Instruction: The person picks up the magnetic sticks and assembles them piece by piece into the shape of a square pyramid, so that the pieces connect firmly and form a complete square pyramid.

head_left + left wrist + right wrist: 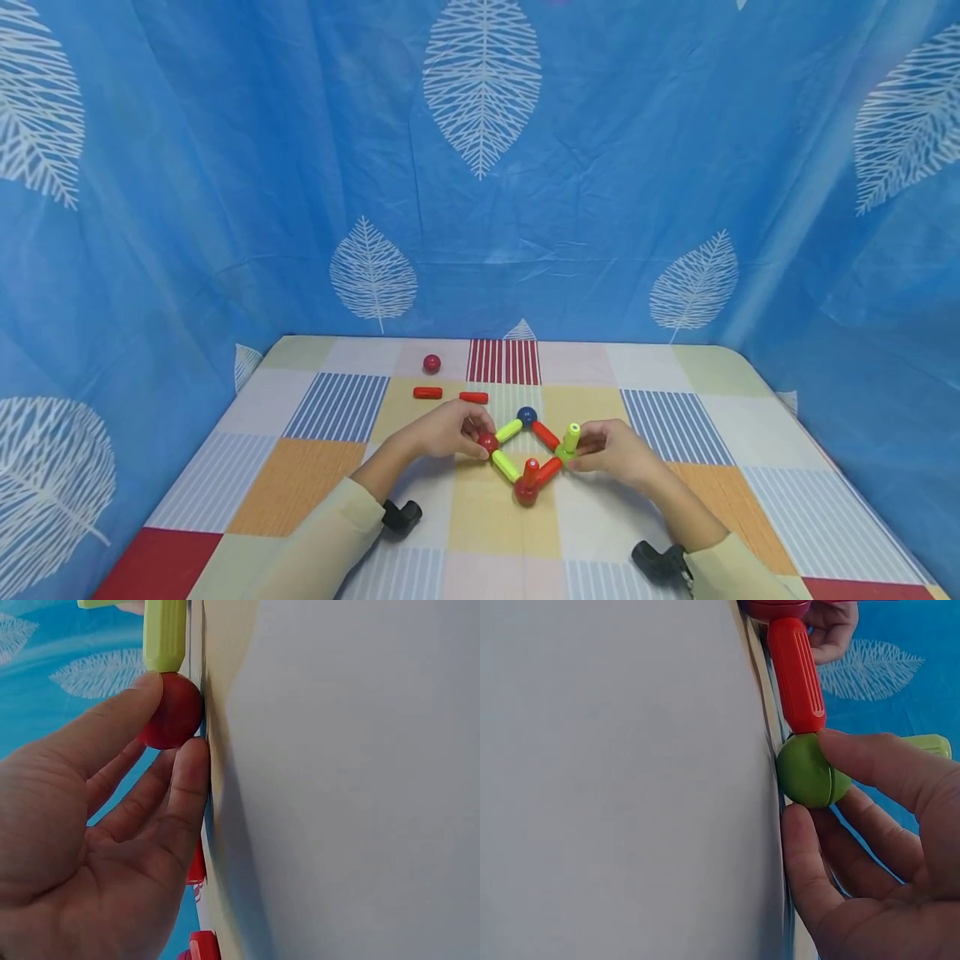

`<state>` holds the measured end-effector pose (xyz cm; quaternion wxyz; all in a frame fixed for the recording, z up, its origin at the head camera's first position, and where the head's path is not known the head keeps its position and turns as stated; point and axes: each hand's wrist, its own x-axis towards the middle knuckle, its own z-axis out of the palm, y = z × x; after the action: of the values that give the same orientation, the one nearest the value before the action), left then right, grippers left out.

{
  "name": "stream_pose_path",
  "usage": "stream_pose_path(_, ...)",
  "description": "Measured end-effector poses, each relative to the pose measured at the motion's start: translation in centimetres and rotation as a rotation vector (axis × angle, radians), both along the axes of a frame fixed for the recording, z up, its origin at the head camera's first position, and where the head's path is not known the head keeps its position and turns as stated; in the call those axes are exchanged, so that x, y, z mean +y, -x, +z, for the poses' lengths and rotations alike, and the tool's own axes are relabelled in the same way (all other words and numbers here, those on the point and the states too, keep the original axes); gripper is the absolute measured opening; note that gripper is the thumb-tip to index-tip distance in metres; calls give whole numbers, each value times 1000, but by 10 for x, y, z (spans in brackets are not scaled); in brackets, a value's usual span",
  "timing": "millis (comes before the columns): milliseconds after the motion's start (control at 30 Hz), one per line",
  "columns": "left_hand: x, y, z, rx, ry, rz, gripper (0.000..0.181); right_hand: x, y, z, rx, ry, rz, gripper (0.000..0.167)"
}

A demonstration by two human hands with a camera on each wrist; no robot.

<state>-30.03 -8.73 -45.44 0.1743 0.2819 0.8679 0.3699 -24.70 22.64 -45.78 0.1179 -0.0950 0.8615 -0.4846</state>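
A diamond-shaped frame of rods and balls lies on the patchwork tablecloth. At its left corner my left hand (448,428) pinches a red ball (177,712) between thumb and fingers. Opposite, my right hand (618,452) pinches a green ball (810,772). The far corner is a blue ball (527,415), the near one another red ball (526,494). Yellow-green rods (506,467) form the left sides, and red rods (545,435) the right sides. A short red rod (531,472) stands up from the near ball, a yellow-green rod (572,436) from the green ball.
Behind the left hand, two loose red rods (427,392) lie on the cloth, with a loose red ball (431,363) farther back. A blue leaf-print curtain (480,250) surrounds the table's back and sides. Each wrist carries a black camera (660,562).
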Motion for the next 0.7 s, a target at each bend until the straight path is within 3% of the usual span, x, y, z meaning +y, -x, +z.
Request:
stream_pose_path(200,-4,3,2,7,-29,38,15,-2,0,2,-11,-17,-10,34)
stream_pose_path(500,-23,20,15,229,13,249,15,-2,2,2,-32,9,-6,33)
stream_pose_path(633,-35,31,15,322,86,295,20,-1,4,0,-28,34,15,33)
stream_pose_path(700,-39,36,13,338,131,303,22,0,4,0,-26,37,21,34)
